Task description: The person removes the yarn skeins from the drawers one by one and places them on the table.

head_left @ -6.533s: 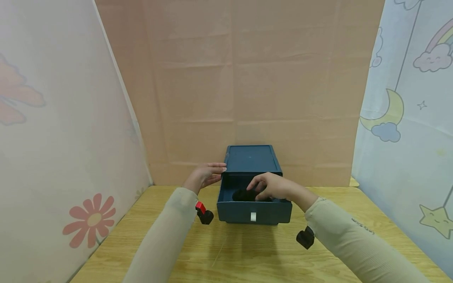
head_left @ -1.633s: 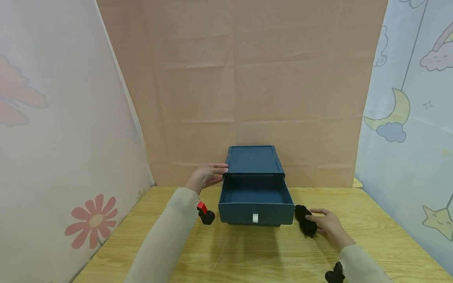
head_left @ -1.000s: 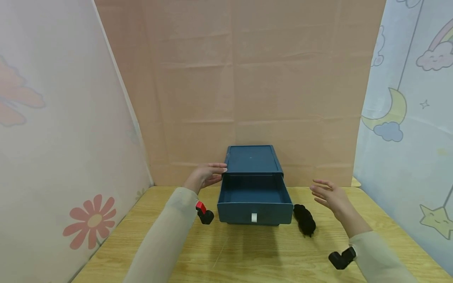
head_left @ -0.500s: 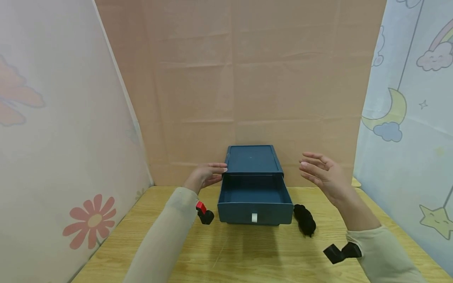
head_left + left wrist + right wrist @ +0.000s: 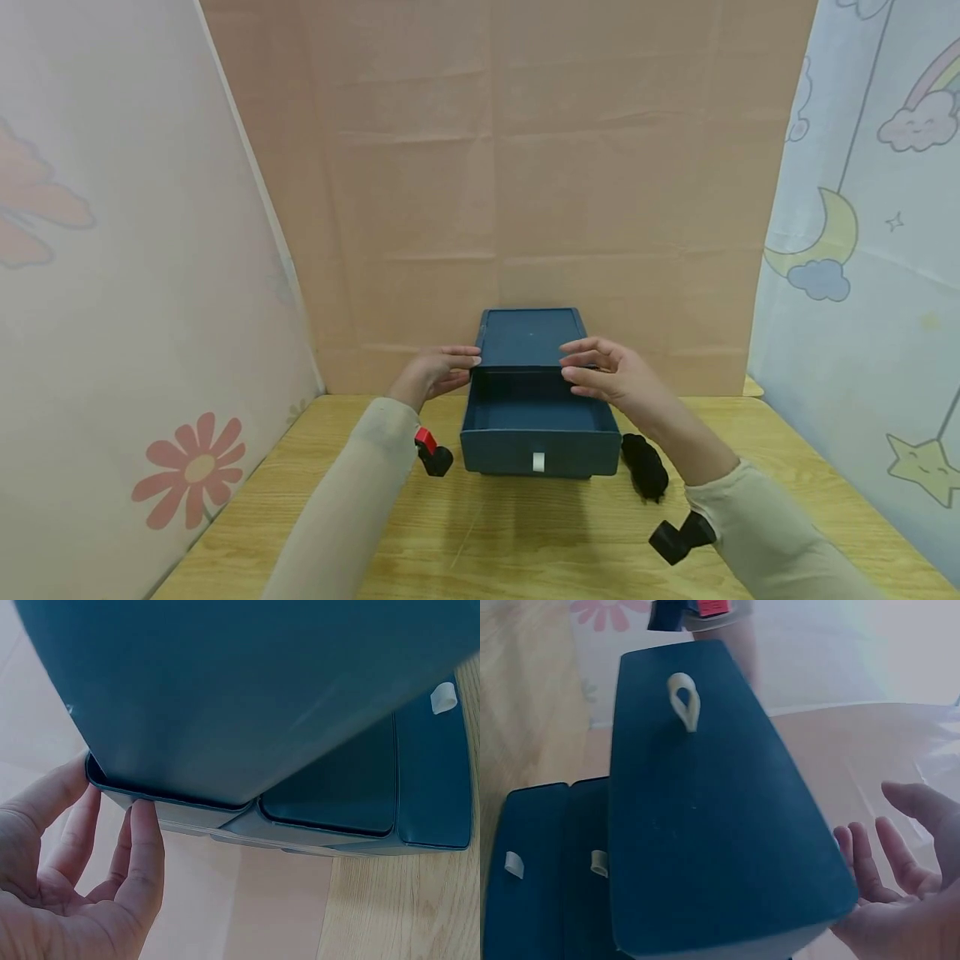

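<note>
A dark blue drawer cabinet (image 5: 528, 333) stands at the back of the table, its top drawer (image 5: 498, 454) pulled out and bare inside. My left hand (image 5: 438, 372) touches the cabinet's upper left edge with its fingertips; the left wrist view shows that hand (image 5: 97, 877) at the cabinet's side. Over the cabinet's right front corner is my right hand (image 5: 611, 377), fingers loosely bent, holding nothing; whether it touches the cabinet I cannot tell. A small black furry thing (image 5: 645, 468), like a plush toy, lies on the table right of the drawer.
Lower shut drawers (image 5: 532, 900) with white pull loops show under the top one in the right wrist view. The wooden table (image 5: 420, 550) extends in front. Brown paper (image 5: 487, 167) hangs behind, with patterned cloths (image 5: 900, 333) at both sides.
My right hand has taken the black furry thing out of the drawer, set it on the table to the right and let go. It then rose and moved left to the cabinet. The left hand stayed.
</note>
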Tool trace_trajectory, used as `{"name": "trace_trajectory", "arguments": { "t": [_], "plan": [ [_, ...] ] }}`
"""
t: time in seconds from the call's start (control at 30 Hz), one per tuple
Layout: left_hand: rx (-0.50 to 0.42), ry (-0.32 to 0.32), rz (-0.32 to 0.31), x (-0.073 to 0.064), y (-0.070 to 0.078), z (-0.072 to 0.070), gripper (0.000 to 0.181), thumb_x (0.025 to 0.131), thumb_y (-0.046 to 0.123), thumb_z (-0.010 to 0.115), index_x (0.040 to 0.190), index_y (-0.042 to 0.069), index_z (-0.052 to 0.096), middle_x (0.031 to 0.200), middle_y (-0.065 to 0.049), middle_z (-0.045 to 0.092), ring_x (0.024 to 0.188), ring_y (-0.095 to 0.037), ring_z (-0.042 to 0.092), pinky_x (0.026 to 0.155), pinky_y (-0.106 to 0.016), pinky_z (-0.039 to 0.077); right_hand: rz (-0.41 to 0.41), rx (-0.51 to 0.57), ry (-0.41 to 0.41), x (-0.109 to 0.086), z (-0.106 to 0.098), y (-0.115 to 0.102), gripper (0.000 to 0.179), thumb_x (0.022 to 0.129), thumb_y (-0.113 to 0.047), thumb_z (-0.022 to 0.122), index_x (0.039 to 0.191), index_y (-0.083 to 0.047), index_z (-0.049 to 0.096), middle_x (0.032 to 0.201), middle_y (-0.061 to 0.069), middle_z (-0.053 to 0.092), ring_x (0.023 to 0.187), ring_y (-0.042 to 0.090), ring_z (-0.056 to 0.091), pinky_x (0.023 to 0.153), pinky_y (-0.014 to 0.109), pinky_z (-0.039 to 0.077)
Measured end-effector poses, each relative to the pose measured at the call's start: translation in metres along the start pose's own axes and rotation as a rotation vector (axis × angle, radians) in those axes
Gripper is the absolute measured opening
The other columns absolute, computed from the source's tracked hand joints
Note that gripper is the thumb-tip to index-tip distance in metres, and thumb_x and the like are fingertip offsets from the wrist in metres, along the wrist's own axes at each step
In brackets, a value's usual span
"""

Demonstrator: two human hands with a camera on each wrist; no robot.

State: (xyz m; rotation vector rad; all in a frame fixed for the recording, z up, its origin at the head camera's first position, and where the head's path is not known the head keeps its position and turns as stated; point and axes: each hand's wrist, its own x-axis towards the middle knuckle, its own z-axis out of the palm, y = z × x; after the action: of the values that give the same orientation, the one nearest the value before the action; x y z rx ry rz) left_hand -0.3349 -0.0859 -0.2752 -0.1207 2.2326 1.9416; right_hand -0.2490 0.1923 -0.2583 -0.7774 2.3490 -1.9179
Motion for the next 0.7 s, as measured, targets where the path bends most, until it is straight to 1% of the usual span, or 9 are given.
{"name": "trace_trajectory", "arguments": {
  "t": [0.07,0.17,0.23,0.4,0.5,0.57,0.67,0.7],
  "plan": [
    [-0.002,0.0,-0.001,-0.001,0.0,0.0,0.028,0.083,0.019,0.07,0.11,0.015,0.068,0.108,-0.005,0.065,0.086,-0.015,0.065,0.086,-0.028,0.05,0.024,-0.023,-0.044,0.005,0.004,0.003,0.051,0.088,-0.023,0.064,0.128,0.002,0.045,0.125,0.027,0.047,0.114,0.039,0.05,0.087,0.034,0.05],
    [-0.005,0.0,-0.002,-0.001,0.0,0.0,0.028,0.083,0.019,0.07,0.111,0.015,0.068,0.11,-0.006,0.065,0.088,-0.016,0.065,0.09,-0.031,0.048,0.064,-0.057,-0.119,0.011,0.01,0.005,0.051,0.087,-0.023,0.065,0.127,0.003,0.046,0.122,0.026,0.049,0.109,0.037,0.053,0.087,0.037,0.05],
    [-0.002,0.001,-0.001,-0.001,0.0,0.0,0.029,0.083,0.019,0.07,0.111,0.015,0.067,0.111,-0.006,0.064,0.09,-0.017,0.064,0.092,-0.032,0.047,0.085,-0.089,-0.178,0.015,0.013,0.007,0.048,0.087,-0.023,0.065,0.125,0.002,0.048,0.12,0.023,0.051,0.106,0.034,0.056,0.087,0.038,0.05],
    [0.021,-0.003,-0.002,-0.002,0.0,0.0,0.03,0.084,0.02,0.068,0.114,0.016,0.066,0.117,-0.006,0.061,0.097,-0.02,0.062,0.09,-0.031,0.048,0.109,-0.196,-0.318,0.022,0.023,0.01,0.039,0.089,-0.023,0.063,0.12,-0.003,0.054,0.114,0.014,0.058,0.099,0.025,0.059,0.085,0.038,0.051],
    [0.029,-0.011,-0.001,-0.005,0.001,-0.001,0.03,0.085,0.02,0.067,0.115,0.016,0.065,0.12,-0.006,0.059,0.101,-0.022,0.06,0.088,-0.03,0.05,0.112,-0.264,-0.365,0.024,0.028,0.01,0.033,0.089,-0.021,0.062,0.117,-0.005,0.056,0.107,0.009,0.062,0.094,0.021,0.061,0.079,0.036,0.052],
    [0.032,-0.011,-0.006,-0.006,0.001,-0.001,0.03,0.085,0.021,0.067,0.115,0.017,0.065,0.121,-0.006,0.059,0.102,-0.022,0.059,0.086,-0.029,0.05,0.118,-0.31,-0.382,0.026,0.031,0.01,0.03,0.089,-0.021,0.062,0.114,-0.006,0.058,0.102,0.006,0.064,0.09,0.019,0.061,0.075,0.035,0.052],
    [0.039,-0.013,-0.006,-0.007,0.002,-0.002,0.031,0.085,0.021,0.067,0.116,0.016,0.065,0.122,-0.006,0.058,0.103,-0.023,0.059,0.085,-0.028,0.051,0.126,-0.377,-0.403,0.029,0.034,0.01,0.026,0.089,-0.021,0.063,0.111,-0.008,0.06,0.101,0.004,0.063,0.085,0.018,0.059,0.069,0.033,0.05],
    [0.038,-0.011,-0.006,-0.008,0.002,-0.002,0.031,0.085,0.022,0.067,0.116,0.017,0.065,0.121,-0.006,0.058,0.103,-0.023,0.059,0.085,-0.028,0.051,0.131,-0.394,-0.41,0.03,0.035,0.01,0.025,0.088,-0.02,0.063,0.11,-0.009,0.061,0.102,0.003,0.063,0.085,0.018,0.058,0.069,0.032,0.05]
  ]
}}
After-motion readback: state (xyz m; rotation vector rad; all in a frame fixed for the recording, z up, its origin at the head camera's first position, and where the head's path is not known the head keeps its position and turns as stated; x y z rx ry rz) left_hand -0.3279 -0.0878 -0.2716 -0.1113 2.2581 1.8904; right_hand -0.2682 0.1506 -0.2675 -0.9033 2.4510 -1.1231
